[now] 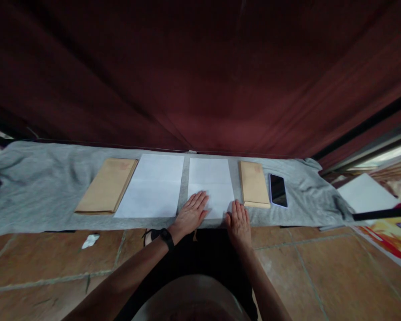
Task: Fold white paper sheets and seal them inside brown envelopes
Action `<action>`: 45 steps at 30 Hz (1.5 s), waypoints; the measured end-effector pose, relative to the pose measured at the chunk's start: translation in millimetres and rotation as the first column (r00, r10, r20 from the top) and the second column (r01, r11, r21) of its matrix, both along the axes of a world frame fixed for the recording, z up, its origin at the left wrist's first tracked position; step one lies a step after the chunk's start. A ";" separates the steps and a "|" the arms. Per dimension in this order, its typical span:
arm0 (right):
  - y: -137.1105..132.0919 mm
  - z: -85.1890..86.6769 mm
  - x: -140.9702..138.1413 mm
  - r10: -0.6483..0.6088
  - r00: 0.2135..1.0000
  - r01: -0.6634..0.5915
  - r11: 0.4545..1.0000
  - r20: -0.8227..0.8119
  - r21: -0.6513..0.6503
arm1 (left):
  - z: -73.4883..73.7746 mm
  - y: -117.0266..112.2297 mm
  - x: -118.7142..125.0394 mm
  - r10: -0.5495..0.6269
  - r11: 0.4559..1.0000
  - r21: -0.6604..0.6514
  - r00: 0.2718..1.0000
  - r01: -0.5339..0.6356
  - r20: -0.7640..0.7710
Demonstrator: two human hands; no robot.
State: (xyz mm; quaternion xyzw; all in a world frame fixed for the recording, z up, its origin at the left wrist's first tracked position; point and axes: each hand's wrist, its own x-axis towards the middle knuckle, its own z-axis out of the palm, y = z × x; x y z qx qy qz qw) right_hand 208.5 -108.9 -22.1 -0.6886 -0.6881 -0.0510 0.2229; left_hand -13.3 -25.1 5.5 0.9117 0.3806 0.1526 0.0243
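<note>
From the head camera, both of my hands lie flat with the fingers stretched out, gripping nothing. The left hand [191, 213] presses the lower left part of the folded white sheet [210, 178] at the centre of the frame. The right hand [239, 221] rests at the sheet's lower right corner, half on the paper and half on the grey cloth [36, 187] beneath. A black wristband [167, 237] sits on the left wrist.

To do this pressing well, I judge the palms should bear down evenly and slide outward from the middle. The cloth is soft and wrinkled, so the paper could creep or pucker if only one hand pushes. I would hold the near edge square to the cloth's border.

Just left of the sheet lies a wider white sheet [153, 185] with a faint crease across it. Touching that sheet's left side is a brown envelope [108, 183]. Right of centre a second brown envelope [253, 183] lies beside the sheet, and a dark phone [278, 189] lies next to it.

The cloth runs as a long strip across the middle of the frame, laid on a terracotta tile floor [36, 267]. A small white scrap [90, 240] lies on the floor at lower left. A dark red curtain [200, 80] fills the whole upper half. At the right edge I see another white sheet [366, 192], a black bar [381, 215] and some bright printed material [390, 234]. The light is dim.
</note>
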 end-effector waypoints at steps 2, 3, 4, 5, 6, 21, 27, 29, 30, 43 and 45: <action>2.6 4.1 -10.4 0.024 1.000 -0.024 1.000 -0.005 -0.015 | 1.3 -7.9 3.9 -0.050 0.999 -0.011 0.999 0.050 -0.010; 3.7 6.1 -16.0 0.057 0.998 -0.057 0.998 -0.003 -0.026 | 1.6 -11.6 5.9 -0.072 0.997 -0.020 0.997 0.072 -0.017; 4.4 8.0 -21.3 0.096 0.995 -0.096 0.995 0.004 -0.040 | 1.6 -14.7 7.5 -0.086 0.996 -0.029 0.996 0.085 -0.023; 4.7 9.5 -25.7 0.134 0.991 -0.133 0.990 0.013 -0.054 | 1.2 -17.1 8.3 -0.089 0.995 -0.036 0.996 0.088 -0.028; 4.5 10.6 -28.9 0.164 0.986 -0.162 0.984 0.024 -0.068 | 0.6 -18.7 8.2 -0.085 0.996 -0.039 0.996 0.084 -0.031; -9.0 -0.6 9.0 0.122 0.991 -0.118 0.990 0.050 -0.072 | 0.5 -20.8 -16.4 -0.031 0.999 -0.042 0.998 0.029 -0.049; -9.4 -4.0 8.2 0.127 0.992 -0.126 0.991 0.023 -0.049 | 8.9 -21.3 -10.8 -0.038 0.998 -0.057 0.988 0.029 -0.152; -9.3 -4.9 7.8 0.130 0.991 -0.129 0.991 0.014 -0.041 | 8.7 -21.3 -9.9 -0.034 0.999 -0.040 0.983 0.028 -0.180; -9.2 -5.1 7.7 0.131 0.991 -0.131 0.991 0.008 -0.038 | 8.6 -20.9 -9.9 -0.030 0.999 -0.032 0.981 0.024 -0.191; -12.5 5.7 32.5 0.259 0.907 -0.254 0.965 -0.332 0.060 | 29.1 -35.3 -28.8 -0.009 0.993 -0.118 0.998 0.003 -0.054; -15.6 8.3 37.3 0.272 0.888 -0.272 0.961 -0.371 0.053 | 31.8 -43.6 -34.8 -0.023 0.991 -0.133 1.000 0.023 -0.001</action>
